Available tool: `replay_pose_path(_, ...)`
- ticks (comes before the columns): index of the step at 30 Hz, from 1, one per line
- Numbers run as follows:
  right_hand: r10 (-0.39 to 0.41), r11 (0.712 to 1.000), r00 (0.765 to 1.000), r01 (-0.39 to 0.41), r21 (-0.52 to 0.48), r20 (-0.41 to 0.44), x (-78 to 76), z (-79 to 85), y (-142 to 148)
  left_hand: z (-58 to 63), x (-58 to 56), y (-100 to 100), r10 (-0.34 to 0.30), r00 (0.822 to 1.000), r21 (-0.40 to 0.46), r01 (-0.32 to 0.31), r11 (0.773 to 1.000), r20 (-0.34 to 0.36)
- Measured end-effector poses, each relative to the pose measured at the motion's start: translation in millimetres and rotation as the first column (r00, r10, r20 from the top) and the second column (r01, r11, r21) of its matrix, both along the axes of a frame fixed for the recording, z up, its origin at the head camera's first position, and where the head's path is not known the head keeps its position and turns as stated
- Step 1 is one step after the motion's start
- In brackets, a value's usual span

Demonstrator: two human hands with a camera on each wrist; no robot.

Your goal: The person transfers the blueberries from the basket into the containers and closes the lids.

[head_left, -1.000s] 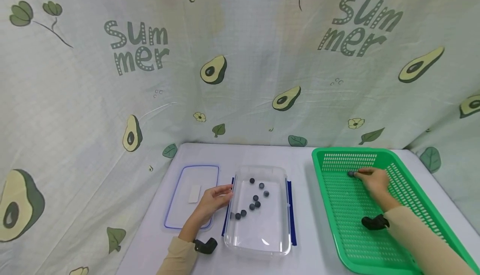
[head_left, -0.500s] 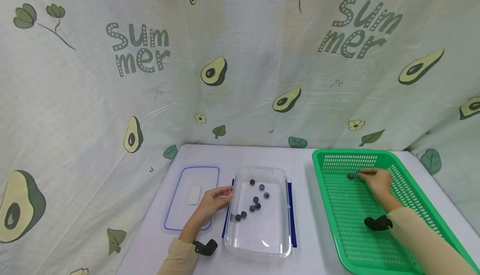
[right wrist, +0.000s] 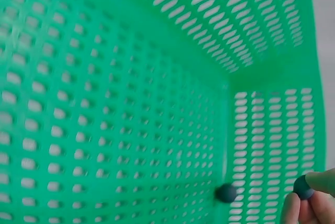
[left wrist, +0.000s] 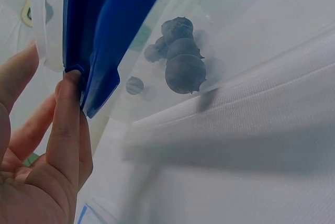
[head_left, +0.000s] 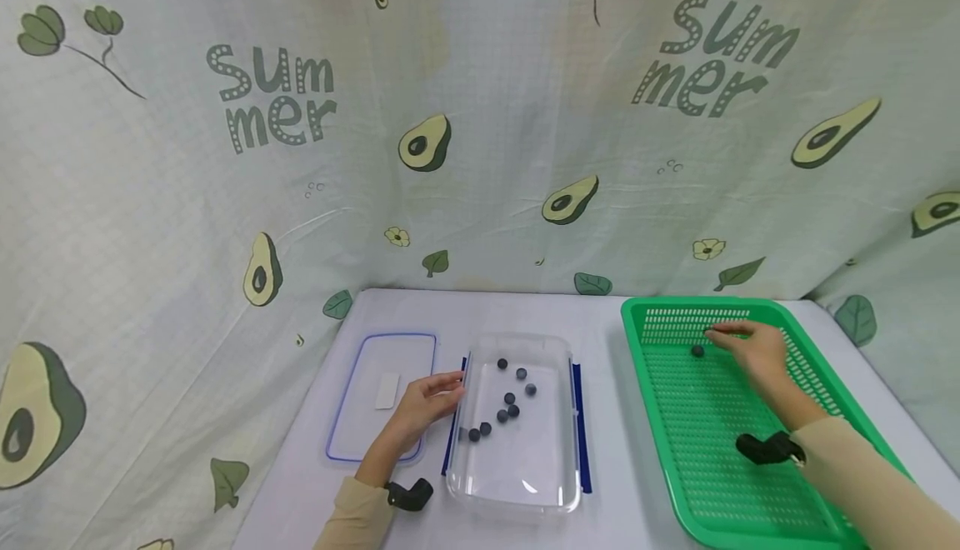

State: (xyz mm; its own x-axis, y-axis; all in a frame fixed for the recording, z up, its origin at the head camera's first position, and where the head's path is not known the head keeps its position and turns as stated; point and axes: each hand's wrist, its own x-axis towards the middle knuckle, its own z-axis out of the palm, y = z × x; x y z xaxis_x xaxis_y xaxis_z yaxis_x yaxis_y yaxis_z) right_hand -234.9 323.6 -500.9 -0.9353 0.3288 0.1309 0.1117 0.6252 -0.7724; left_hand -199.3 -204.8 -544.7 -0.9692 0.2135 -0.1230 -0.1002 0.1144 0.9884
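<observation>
My right hand (head_left: 756, 352), above the far end of the green basket (head_left: 660, 450), pinches a blueberry (right wrist: 302, 187) between thumb and fingertips. Another blueberry (head_left: 697, 351) lies on the basket floor just below, near the end wall. On the table to the left, a clear plastic box (head_left: 525, 471) holds several blueberries (head_left: 513, 411), scattered toward its far half and left side. My left hand (head_left: 427, 400) holds the box's left edge, its fingertips (left wrist: 73, 80) at the blue latch flap (left wrist: 107, 41).
The box's clear lid (head_left: 360, 442) with a blue rim lies flat left of the box, partly behind the left hand. A second blue flap (head_left: 582, 429) runs along the box's right side. A patterned cloth (head_left: 480, 217) hangs behind the white table (head_left: 600, 317).
My right hand has lifted up from the basket floor with one blueberry, leaving the other behind on the floor. The left hand stays at the box edge.
</observation>
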Motion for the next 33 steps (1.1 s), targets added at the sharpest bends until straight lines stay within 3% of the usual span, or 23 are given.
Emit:
replay_pose_path(14, 0.169, 0.977, 0.985, -0.172, -0.128, -0.035, 13.9, 35.7, -36.8, -1.7, 5.2, -1.4, 0.014, 1.0, -0.007, -0.014, 1.0, 0.006)
replay_pose_path(27, 0.304, 0.927, 0.952, -0.301, -0.223, -0.023, 23.6, 68.2, -76.7, -1.9, 2.2, -1.5, -0.006, 1.0, 0.002, 0.006, 1.0, -0.004)
replay_pose_path(33, 0.369, 0.883, 0.928, -0.365, -0.295, -0.043, 25.6, 78.0, -95.5, -0.8, 0.3, -0.7, -0.006, 1.0, 0.003, 0.006, 1.0, -0.009)
